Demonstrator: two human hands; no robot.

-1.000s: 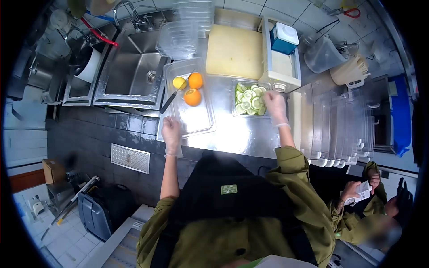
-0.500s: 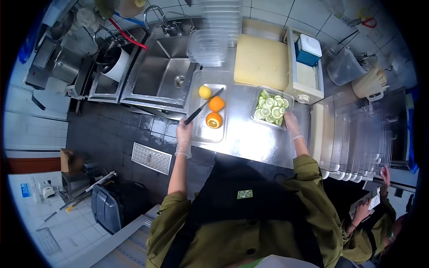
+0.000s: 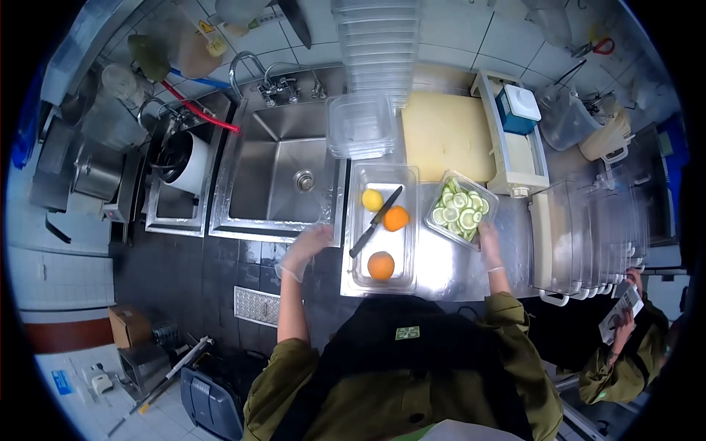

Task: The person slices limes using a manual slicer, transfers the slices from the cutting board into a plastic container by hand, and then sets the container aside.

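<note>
My left hand (image 3: 312,244), in a clear glove, is empty beside the sink's front edge, its fingers stretched out. Left of centre on the steel counter lies a clear plastic tray (image 3: 359,275). In it are a lemon (image 3: 372,199), two oranges, one upper (image 3: 396,217) and one lower (image 3: 381,266), and a dark-handled knife (image 3: 365,239) lying diagonally. My gloved right hand (image 3: 488,245) grips the near right corner of a clear container (image 3: 439,228) filled with lime slices (image 3: 462,209). The container sits turned at an angle; my thumb and fingertips are partly hidden.
A yellowish cutting board (image 3: 448,140) lies behind the container, with stacked clear containers (image 3: 360,125) to its left. The steel sink (image 3: 279,169) is at left. Clear bins (image 3: 581,235) stand at right. At far right another person's hand (image 3: 625,323) holds a printed package.
My left hand has let go of the knife, which now lies in the tray. The lower orange has turned and sits farther from the upper one. The lime container has rotated under my right hand.
</note>
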